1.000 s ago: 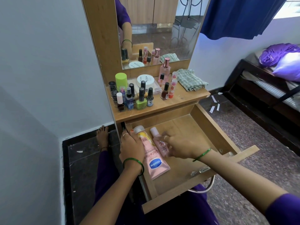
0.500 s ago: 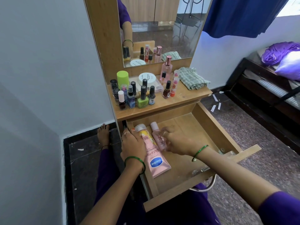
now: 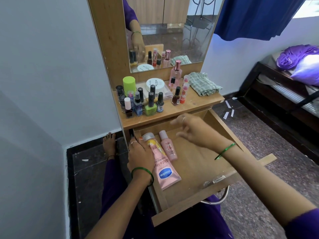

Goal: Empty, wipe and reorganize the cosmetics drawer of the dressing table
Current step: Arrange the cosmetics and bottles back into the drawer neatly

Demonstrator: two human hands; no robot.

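Observation:
The wooden drawer (image 3: 222,130) of the dressing table stands pulled out. Along its left side lie a pink Vaseline tube (image 3: 166,174), a yellow tube with a clear cap (image 3: 150,141) and a small pink bottle (image 3: 168,147). My left hand (image 3: 139,156) rests flat at the drawer's left wall, fingers against the yellow tube. My right hand (image 3: 193,131) hovers above the drawer's back, fingers loosely spread, holding nothing and slightly blurred. The drawer's right half is bare wood.
On the tabletop stand several nail polish bottles (image 3: 143,104), a green-capped can (image 3: 129,85), a white jar (image 3: 154,83), a pink perfume bottle (image 3: 175,75) and a folded checked cloth (image 3: 203,84). A mirror (image 3: 172,31) rises behind. A bed (image 3: 284,94) stands at right.
My right hand has let go of the small pink bottle and lifted up and back, away from it. The bottle lies beside the tubes. My left hand stays in place.

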